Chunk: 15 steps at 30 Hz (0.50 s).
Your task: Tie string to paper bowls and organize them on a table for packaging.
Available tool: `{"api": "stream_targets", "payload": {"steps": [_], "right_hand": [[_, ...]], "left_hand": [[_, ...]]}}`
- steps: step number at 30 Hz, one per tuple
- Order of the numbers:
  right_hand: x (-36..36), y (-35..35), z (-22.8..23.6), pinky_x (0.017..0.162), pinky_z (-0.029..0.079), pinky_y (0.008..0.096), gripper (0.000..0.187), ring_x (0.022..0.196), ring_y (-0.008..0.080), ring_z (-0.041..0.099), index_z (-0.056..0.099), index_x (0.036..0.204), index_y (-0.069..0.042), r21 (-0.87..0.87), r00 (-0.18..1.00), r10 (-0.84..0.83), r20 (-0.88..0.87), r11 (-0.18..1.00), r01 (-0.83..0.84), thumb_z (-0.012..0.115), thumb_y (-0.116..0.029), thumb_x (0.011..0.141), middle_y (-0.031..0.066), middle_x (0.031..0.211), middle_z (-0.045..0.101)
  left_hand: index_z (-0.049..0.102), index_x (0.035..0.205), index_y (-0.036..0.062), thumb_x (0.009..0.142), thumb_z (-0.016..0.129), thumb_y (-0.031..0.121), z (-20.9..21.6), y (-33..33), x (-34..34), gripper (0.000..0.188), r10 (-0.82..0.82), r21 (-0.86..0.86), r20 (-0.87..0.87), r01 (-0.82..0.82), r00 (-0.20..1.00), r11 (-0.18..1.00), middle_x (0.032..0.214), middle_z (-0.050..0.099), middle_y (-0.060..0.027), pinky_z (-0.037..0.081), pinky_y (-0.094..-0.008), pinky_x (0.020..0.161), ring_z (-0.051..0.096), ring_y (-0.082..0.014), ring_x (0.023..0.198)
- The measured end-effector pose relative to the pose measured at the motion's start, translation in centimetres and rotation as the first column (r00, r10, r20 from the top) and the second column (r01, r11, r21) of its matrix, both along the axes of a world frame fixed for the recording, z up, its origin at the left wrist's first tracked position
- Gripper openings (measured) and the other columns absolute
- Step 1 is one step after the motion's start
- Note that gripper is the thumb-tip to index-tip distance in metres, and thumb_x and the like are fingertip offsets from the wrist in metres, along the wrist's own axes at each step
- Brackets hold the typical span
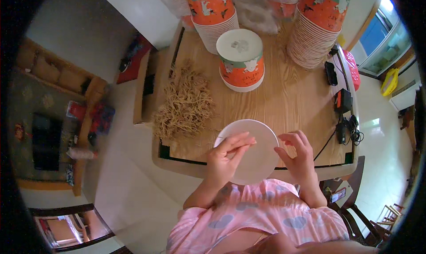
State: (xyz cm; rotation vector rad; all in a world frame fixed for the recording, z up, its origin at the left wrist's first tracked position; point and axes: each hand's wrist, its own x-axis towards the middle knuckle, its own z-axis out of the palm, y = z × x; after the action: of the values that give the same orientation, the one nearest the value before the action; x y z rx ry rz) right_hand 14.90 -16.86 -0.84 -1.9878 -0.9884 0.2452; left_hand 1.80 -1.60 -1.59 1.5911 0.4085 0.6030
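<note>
A white round paper tub (255,165) stands at the table's near edge, against my body, its open mouth facing up. Over its left side is my left hand (224,158), with the fingertips and thumb pinched together. A thin dark line shows by these fingers, but what they hold is too small to name. At the tub's right rim, my right hand (299,154) has its fingers curved and the thumb apart from them, nothing seen between. To the left lies a tangled heap of tan paper-like strings (186,105). Farther off, an orange and green paper tub (242,69) stands upside down.
Tall stacks of nested paper tubs rise at the back left (215,25) and back right (315,32), with clear plastic wrapping (255,14) between. A black adapter (342,101) and coiled cables (353,129) lie along the right edge of the wooden table (288,94).
</note>
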Motion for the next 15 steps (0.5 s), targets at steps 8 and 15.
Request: {"api": "stream_targets", "payload": {"steps": [8,15], "right_hand": [[-0.5,2.4,-1.0,0.067,0.048,0.0358,0.028,0.079,0.0271,0.057,0.060,0.098,-0.007,0.230,0.960,0.242,0.142,0.935,-0.269,0.069,-0.007,0.072,0.0086,0.089,0.060],[-0.2,2.5,-2.4,0.059,0.049,0.0325,0.025,0.071,0.0226,0.059,0.062,0.095,-0.005,0.363,0.948,0.219,0.230,0.885,-0.292,0.069,-0.005,0.070,0.0076,0.081,0.061]], "left_hand": [[0.054,0.112,0.0023,0.082,0.056,-0.006,0.2,-1.3,0.0,0.032,-0.007,0.076,-0.092,0.014,0.996,0.997,0.097,0.065,-0.0124,0.051,-0.0263,0.079,0.063,-0.0163,0.093],[0.052,0.116,0.0039,0.081,0.057,-0.005,0.4,-1.3,0.0,0.036,-0.021,0.058,-0.116,0.028,0.993,0.998,0.099,0.065,-0.0117,0.051,-0.0263,0.079,0.062,-0.0166,0.093]]}}
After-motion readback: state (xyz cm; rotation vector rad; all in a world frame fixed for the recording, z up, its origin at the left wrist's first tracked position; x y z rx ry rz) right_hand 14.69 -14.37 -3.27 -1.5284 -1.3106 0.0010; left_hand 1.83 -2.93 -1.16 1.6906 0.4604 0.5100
